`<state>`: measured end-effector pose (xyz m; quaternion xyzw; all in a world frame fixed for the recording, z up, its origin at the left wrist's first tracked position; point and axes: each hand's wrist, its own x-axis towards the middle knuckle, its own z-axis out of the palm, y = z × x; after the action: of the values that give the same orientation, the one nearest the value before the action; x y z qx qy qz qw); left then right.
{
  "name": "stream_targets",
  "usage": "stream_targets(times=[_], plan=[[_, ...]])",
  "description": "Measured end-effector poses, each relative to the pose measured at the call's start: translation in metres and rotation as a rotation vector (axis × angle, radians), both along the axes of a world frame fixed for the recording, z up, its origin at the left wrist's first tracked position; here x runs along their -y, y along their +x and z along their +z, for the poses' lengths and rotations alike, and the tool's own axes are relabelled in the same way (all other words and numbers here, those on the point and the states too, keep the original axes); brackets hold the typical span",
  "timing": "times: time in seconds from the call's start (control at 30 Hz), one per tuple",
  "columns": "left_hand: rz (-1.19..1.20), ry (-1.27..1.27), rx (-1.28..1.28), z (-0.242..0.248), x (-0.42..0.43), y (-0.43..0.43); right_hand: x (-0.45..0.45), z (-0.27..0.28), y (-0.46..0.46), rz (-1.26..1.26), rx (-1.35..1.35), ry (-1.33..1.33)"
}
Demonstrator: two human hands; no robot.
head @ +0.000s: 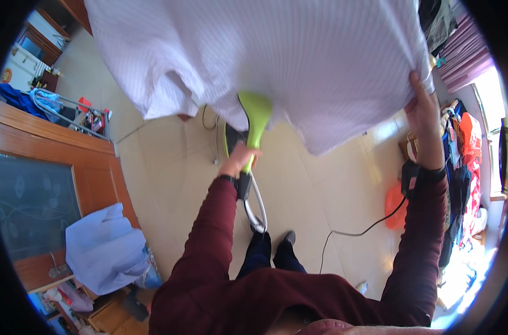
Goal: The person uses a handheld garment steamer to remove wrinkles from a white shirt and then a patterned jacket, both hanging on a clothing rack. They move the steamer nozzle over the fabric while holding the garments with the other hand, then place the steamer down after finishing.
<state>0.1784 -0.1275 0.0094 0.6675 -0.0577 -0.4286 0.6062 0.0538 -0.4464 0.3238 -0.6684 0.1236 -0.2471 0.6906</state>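
Observation:
A lime-green garment steamer head (256, 111) is gripped at its handle by my left hand (238, 159). Its top meets the lower part of a pale, finely striped cloth garment (312, 63), which hangs across the upper view. A whitish hose (260, 205) loops down from the handle towards my feet. My right hand (421, 106) pinches the garment's right edge, pulling that side out. Folds gather at the cloth's lower left. Behind the steamer head, a dark, green-rimmed appliance (233, 138) on the floor is partly hidden.
To the left stands a wooden door (90, 176) with a light blue cloth (105, 247) before it. Clothes (459, 167) hang along the right by the window. A red-orange bag (395, 207) is near them. A black cable (354, 233) runs from my right wrist.

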Motion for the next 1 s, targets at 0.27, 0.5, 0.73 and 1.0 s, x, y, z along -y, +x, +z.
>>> stream_targets(times=[0.27,0.5,0.73,1.0], plan=[[0.075,0.094,-0.269,-0.024,-0.084,-0.112,-0.012,-0.010,-0.004,0.057,-0.121,0.041],[0.155,-0.242,0.141,0.108,-0.116,-0.111,-0.020,-0.009,0.011,0.054,-0.242,-0.019],[0.449,-0.512,0.389,0.228,-0.125,-0.088,-0.033,0.036,0.010,0.059,-0.783,-0.865],[0.680,-0.621,0.584,0.285,-0.113,-0.087,-0.092,0.155,0.081,-0.115,0.441,-1.000]])
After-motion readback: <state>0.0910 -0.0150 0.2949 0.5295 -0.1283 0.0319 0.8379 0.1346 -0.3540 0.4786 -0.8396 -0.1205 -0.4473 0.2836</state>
